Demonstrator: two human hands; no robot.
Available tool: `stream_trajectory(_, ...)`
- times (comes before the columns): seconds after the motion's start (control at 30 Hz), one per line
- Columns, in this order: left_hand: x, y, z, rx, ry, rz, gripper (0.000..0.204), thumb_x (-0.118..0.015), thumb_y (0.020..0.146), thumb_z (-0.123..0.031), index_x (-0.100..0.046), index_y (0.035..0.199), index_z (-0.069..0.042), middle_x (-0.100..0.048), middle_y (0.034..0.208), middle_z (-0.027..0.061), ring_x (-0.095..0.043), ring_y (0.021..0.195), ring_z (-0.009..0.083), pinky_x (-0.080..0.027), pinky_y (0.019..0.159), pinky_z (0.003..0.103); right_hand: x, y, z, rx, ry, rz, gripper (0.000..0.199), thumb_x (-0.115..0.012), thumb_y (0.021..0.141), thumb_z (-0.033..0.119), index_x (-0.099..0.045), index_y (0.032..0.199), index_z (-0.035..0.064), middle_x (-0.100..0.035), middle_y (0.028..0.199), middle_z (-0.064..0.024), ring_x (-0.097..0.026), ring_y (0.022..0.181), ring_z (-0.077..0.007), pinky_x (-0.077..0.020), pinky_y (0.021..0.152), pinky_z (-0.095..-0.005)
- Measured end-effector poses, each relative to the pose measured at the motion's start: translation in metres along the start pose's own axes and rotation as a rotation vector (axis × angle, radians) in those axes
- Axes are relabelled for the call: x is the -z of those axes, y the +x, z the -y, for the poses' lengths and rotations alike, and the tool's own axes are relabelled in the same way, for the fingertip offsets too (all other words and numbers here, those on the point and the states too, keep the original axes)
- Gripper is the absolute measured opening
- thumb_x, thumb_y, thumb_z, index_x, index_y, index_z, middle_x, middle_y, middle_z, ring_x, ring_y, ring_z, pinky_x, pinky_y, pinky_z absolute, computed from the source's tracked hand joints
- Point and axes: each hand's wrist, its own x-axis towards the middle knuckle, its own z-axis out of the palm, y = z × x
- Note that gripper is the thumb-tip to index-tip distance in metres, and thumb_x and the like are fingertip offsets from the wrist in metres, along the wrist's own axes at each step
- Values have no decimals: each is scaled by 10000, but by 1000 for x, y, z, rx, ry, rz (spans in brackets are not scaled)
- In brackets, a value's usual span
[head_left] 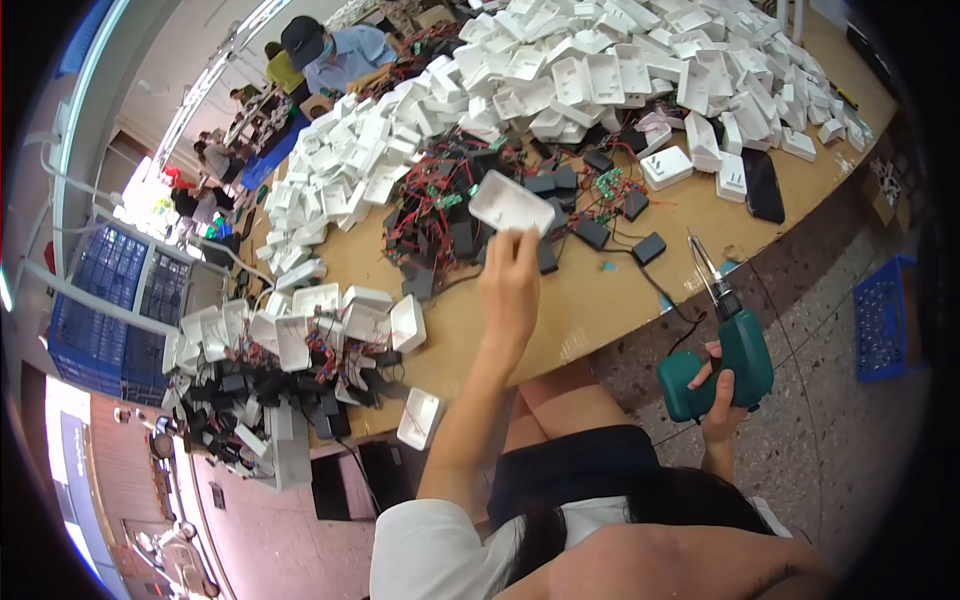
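Observation:
My left hand (510, 280) is stretched out over the table and holds a white plastic housing shell (510, 204) by its near edge, above a tangle of black modules with red wires (450, 225). My right hand (718, 395) hangs off the table's edge, over the floor, gripping a green soldering gun (728, 355) with its metal tip pointing up toward the table. A black cord (660, 290) runs from the gun across the table edge.
A big heap of white shells (620, 70) covers the far table; more shells and wired parts (290, 340) lie at the left. A black phone (764, 184), loose black boxes (648, 248), a blue crate (885, 320) on the floor. Other people (330, 55) sit at the far end.

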Motion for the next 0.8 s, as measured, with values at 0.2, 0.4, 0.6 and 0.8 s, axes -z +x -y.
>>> stream_trajectory(0.2, 58, -141, -7, 291, 73, 86, 200, -733, 881, -50, -692, 1077, -42, -619, 1006, 125, -655, 864, 345, -533, 732, 441, -22, -59, 18, -15, 12, 99, 369, -462, 1085, 266, -558, 1278, -34, -599, 1215, -165, -614, 710, -148, -532, 657, -322)
stream_trajectory(0.4, 103, -190, 14, 222, -61, 108, 250, -830, 836, -147, -666, 968, -12, -638, 1072, 148, -646, 916, 364, -529, 772, 455, -36, -109, 43, -29, 22, 142, 352, -465, 1082, 250, -571, 1266, -32, -614, 1209, -160, -617, 715, -149, -523, 725, -336)
stream_trajectory(0.6, 122, -190, 33, 275, -84, 166, 364, -856, 828, -189, -628, 1043, -3, -574, 1158, 195, -614, 1002, 392, -521, 835, 465, -50, -131, 60, -59, 41, 126, 342, -471, 1080, 232, -578, 1267, -34, -626, 1217, -163, -624, 717, -153, -521, 749, -339)
stream_trajectory(0.8, 121, -175, 45, 47, -78, 127, 752, -871, 751, -109, -519, 1415, -85, -521, 1397, 170, -552, 1225, 349, -436, 1019, 467, -57, -133, 60, -23, 33, 104, 359, -474, 1081, 276, -570, 1250, -26, -612, 1186, -157, -613, 709, -140, -530, 634, -309)
